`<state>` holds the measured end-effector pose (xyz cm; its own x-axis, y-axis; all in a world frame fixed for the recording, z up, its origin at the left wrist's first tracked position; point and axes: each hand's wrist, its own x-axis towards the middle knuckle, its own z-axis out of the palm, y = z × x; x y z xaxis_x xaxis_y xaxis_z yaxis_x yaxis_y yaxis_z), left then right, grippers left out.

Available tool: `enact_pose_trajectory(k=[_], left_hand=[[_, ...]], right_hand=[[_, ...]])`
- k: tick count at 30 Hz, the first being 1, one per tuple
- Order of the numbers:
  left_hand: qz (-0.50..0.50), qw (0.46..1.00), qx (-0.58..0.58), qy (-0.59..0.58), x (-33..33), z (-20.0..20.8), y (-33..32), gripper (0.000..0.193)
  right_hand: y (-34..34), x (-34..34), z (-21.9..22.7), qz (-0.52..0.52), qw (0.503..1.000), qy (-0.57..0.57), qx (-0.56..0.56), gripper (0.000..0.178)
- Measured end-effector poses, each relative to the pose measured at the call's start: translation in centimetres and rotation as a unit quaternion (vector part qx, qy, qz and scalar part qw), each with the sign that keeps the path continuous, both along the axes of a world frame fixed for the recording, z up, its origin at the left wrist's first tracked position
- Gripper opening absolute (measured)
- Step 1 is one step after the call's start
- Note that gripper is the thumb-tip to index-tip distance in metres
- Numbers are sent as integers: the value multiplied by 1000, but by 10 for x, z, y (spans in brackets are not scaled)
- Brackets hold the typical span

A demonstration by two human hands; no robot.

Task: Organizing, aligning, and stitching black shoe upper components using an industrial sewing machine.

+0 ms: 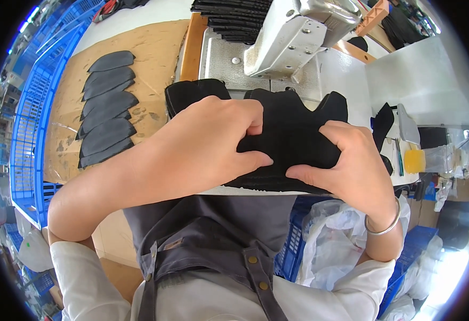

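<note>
A stack of black cut fabric pieces [293, 125] with a scalloped far edge lies at the table's front edge, close before the sewing machine [290, 40]. Over its left part bends my left hand [226, 134], fingers curled into the cloth and thumb pressed on top. My right hand [352, 155] grips the right side, its thumb lying across the fabric toward the left thumb. Some fingertips of both hands are hidden in or behind the cloth. Several dark curved pieces [109, 107] lie overlapping in a column on the cardboard [159, 69] to the left.
A blue plastic crate [28, 128] stands along the left side. Behind the machine's left side sits a pile of black pieces [234, 18]. At right are a yellow block [414, 160] and slim tools [399, 158]. Below the table edge hangs a clear plastic bag [333, 235].
</note>
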<state>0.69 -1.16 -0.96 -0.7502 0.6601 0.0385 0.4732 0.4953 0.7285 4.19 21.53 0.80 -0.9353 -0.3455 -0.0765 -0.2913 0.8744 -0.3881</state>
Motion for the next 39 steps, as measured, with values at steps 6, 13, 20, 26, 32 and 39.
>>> enact_pose_trajectory(k=[6,13,20,26,32,39], left_hand=[[-39,996,-77,-11,-8,12,-11,33],[-42,997,-63,-27,-7,10,-18,32],[-42,994,-101,-8,7,15,-14,32],[-16,935,-84,344,57,-10,10,71],[4,924,-147,354,66,-44,27,74],[0,920,-141,367,64,-48,27,68]], right_hand=[[-3,0,-2,24,997,72,-16,50],[-9,-1,2,10,999,42,-14,51],[-2,3,0,-1,998,55,-16,50],[0,2,-5,37,994,88,-44,44],[21,6,7,-119,970,-123,-174,28],[36,7,-3,-93,967,-124,-204,26]])
